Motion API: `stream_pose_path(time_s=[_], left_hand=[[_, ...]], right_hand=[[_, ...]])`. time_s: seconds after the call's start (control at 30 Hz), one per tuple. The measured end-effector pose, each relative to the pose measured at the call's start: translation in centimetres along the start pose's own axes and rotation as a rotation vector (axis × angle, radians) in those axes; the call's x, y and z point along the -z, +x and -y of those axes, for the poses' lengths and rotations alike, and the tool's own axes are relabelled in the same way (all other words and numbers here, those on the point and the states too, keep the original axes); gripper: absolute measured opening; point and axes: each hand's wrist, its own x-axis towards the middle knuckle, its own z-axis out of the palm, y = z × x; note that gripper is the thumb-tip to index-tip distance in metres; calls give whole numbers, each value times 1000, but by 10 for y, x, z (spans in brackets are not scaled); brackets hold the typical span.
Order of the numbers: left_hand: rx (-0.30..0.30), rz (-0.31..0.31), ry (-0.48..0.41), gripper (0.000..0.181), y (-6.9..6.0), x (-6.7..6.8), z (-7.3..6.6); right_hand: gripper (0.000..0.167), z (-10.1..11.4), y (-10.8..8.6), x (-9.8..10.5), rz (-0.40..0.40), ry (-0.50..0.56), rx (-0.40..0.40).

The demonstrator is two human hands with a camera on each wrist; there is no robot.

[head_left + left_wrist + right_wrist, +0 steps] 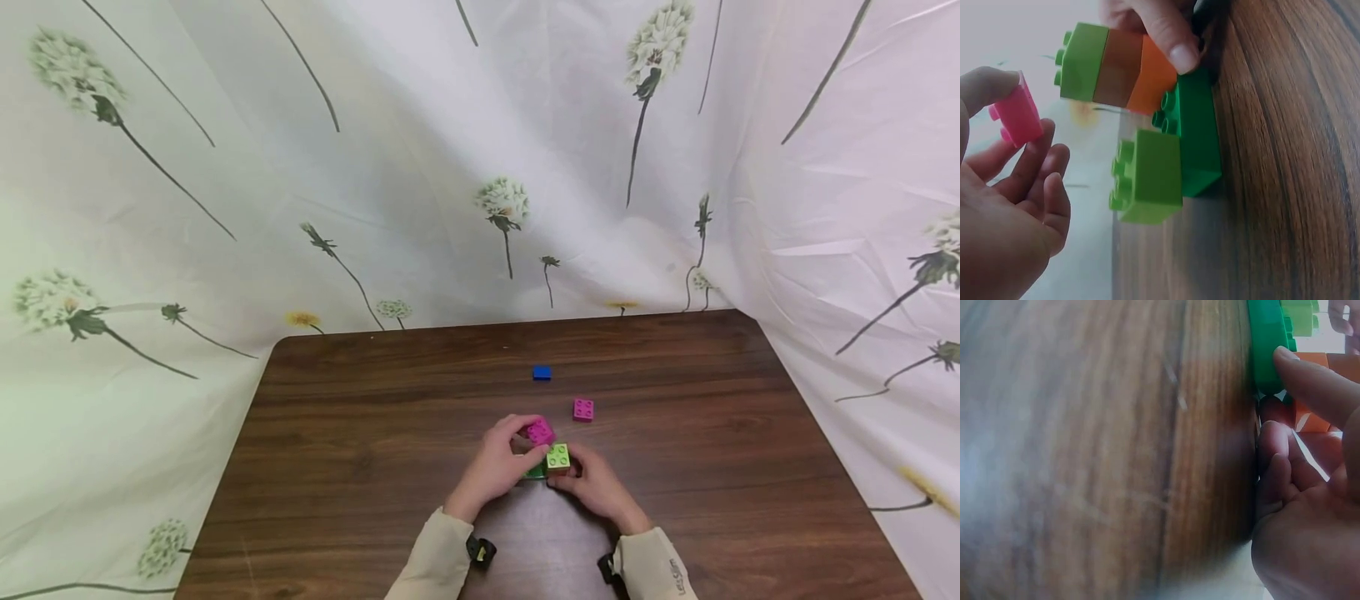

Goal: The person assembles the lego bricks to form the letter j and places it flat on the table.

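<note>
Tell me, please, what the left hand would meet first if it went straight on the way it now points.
Likely the loose pink brick on the table, ahead and right of the left hand and its held pink brick; height is unclear, so it might pass over.

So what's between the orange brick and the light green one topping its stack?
A brown brick: the left wrist view shows it stacked directly between them.
</note>
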Motion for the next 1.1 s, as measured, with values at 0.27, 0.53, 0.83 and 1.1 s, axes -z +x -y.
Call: stream_pose_path(time_s=[0.27,0.53,0.83,1.1], left_hand=[[-66,61,117,44,-4,-10,-4],[-126,57,199,43,-4,-16,-5],[-175,65,211,44,-7,-15,-8],[-216,44,261,42,-6,-18,-8]], right_hand=[[29,-1,-2,0,-7,-8,25],[28,-2,-1,-1,-30,-9,27],[28,-1,-3,1,-28,9,35],[26,-3,-1,-1,-29,9,45]])
